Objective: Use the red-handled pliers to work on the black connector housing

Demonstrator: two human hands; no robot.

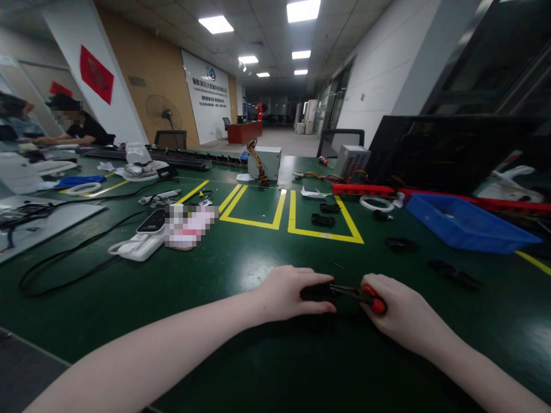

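While my left hand (pixel 293 292) pins a small black part (pixel 316 292) flat to the green table (pixel 241 367) near its front edge, fingers pressed together over it, my right hand (pixel 398 312) is wrapped around a red-handled screwdriver (pixel 365 294) with its tip at the part. Advice: keep the shaft level and the part from rotating. Yellow tape marks the mid-table; a blue bin (pixel 465 223) sits toward the right edge, a white power strip (pixel 144 238) left. Open-plan workroom under ceiling panel lights.

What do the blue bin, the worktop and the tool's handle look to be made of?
Blue bin: likely molded plastic, uniform colour, slight sheen. Worktop: smooth green mat, probably rubber or vinyl, reflecting ceiling lights. Tool handle: red, glossy, seemingly plastic or rubber grip, held in the right hand.
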